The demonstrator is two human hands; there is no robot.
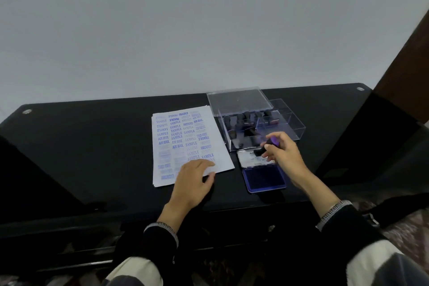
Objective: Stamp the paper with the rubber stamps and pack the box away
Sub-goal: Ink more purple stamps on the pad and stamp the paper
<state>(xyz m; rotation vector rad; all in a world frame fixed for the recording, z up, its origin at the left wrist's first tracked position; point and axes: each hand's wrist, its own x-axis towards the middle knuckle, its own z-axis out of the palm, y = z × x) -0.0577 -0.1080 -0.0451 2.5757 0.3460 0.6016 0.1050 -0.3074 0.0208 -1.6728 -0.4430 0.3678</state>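
We see paper (185, 144) nearly full of prints, left hand (193, 183) flat on it. Right hand (282, 154) grips 1 stamp (267, 146) above ink pad (264, 177). Box (260, 127) open beside the paper, packing left.

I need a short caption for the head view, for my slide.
Left hand steadies the stamped paper while the right hand holds a rubber stamp above the open ink pad.

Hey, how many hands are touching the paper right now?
1. The left hand rests on the paper at its near edge. The right hand holds a stamp above the ink pad.
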